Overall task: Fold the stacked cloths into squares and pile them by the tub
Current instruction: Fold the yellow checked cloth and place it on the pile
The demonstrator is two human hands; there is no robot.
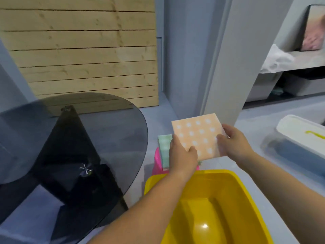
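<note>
Orange with white dots, the folded cloth [197, 136] is already a neat square, and the person holds it up in the air with both hands. The left hand [182, 155] pinches its near left corner, thumb on top and fingers under. The right hand [233, 141] grips its right edge the same way. Both grips are closed tight on the cloth, not wide.

The cloth hangs just past the far rim of the yellow tub [207, 205], which looks empty. Right under the cloth there is a small pile: a pale green cloth [165, 147] lying on something bright pink [156, 161]. I cannot tell if the pink thing is a cloth or a stool. The pile sits just beside the tub.

I think the folding of this one is done and the step now is putting it down. The next move should be to lower the square flat onto the green cloth, line up the edges, and let go with both hands together so it does not flop open.

A dark glass table [98, 131] stands to the left, and a white box [299, 132] sits to the right.
</note>
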